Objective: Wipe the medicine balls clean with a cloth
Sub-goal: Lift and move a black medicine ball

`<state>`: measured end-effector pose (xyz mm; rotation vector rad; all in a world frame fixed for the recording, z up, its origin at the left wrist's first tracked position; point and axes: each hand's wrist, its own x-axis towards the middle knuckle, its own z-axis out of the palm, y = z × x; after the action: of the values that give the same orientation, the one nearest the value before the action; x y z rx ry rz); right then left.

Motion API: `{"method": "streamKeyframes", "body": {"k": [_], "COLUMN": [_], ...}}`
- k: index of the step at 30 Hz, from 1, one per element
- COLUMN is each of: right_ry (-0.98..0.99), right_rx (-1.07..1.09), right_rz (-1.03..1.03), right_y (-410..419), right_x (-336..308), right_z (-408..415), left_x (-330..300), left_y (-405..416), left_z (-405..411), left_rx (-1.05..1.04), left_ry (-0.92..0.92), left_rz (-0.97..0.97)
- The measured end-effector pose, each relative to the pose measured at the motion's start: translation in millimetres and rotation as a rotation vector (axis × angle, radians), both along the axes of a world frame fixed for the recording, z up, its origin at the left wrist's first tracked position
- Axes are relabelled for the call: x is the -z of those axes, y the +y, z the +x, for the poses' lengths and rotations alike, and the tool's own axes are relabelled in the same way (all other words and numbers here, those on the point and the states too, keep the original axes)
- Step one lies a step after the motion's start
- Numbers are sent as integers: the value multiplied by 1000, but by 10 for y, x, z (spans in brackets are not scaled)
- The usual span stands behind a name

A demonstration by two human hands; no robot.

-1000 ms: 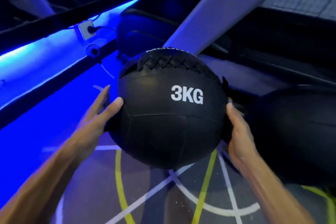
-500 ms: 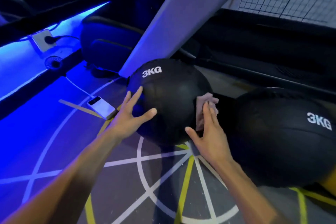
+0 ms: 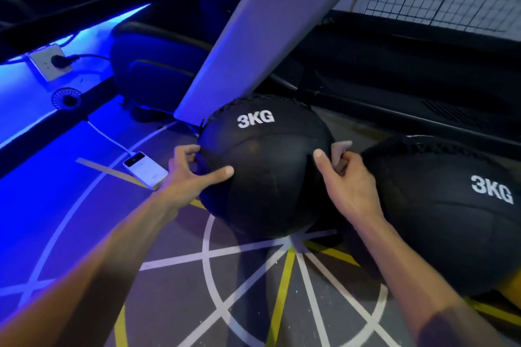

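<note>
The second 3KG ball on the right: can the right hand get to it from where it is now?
Probably yes. The right hand, gripping the cloth against the near medicine ball, sits just beside the second 3KG ball, with nothing visible between them.

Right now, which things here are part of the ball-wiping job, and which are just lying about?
Part of the job:
near ball
second ball
cloth
left hand
right hand

Just lying about:
power bank
small fan
wall socket
</note>
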<state>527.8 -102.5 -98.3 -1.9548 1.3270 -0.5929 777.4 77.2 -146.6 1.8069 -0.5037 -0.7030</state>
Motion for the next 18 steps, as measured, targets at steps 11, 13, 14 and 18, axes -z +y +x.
{"method": "streamKeyframes", "body": {"k": [11,13,14,18], "right_ry": [-20,-15,-25,-61], "right_rx": [-1,12,11,95], "right_rz": [52,76,77,61], "right_y": [25,70,116,317], "right_x": [-192,-165,-120,52], "right_z": [90,-29,-64,-210], "left_x": [69,95,134,9], "left_y": [-4,13,35,-51], "left_z": [17,-30,-39,-59], "left_rx": [-52,-31,-31,83], "left_ry": [485,466,460,301], "left_rz": [1,-42,-86,-231]}}
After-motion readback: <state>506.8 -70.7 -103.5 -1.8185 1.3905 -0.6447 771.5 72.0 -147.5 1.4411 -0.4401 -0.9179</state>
